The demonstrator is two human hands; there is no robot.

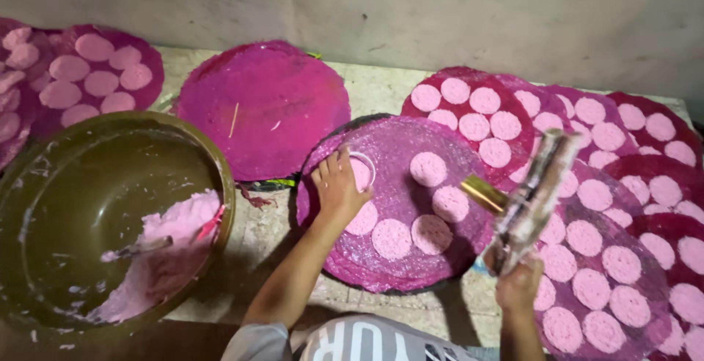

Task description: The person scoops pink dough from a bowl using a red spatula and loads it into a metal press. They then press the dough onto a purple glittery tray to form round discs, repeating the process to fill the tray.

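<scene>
The left hand (339, 185) presses a white ring mould (362, 169) under its fingertips onto a purple round tray (411, 262) holding 5 pink discs (428, 168). The right hand (519, 286) grips a smeared brass-tipped tool (529, 200), raised beside that tray.

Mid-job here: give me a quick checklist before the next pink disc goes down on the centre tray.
1. Ring mould flat on the purple tray: ok, left hand holds it there.
2. Free space on the tray: ok, bare patches near its front edge.
3. Tool in right hand: ok, gripped, raised over the trays.
4. Batter in the bowl: ok, pink batter remains.
5. Mould filled: cannot tell, hand hides it.
</scene>
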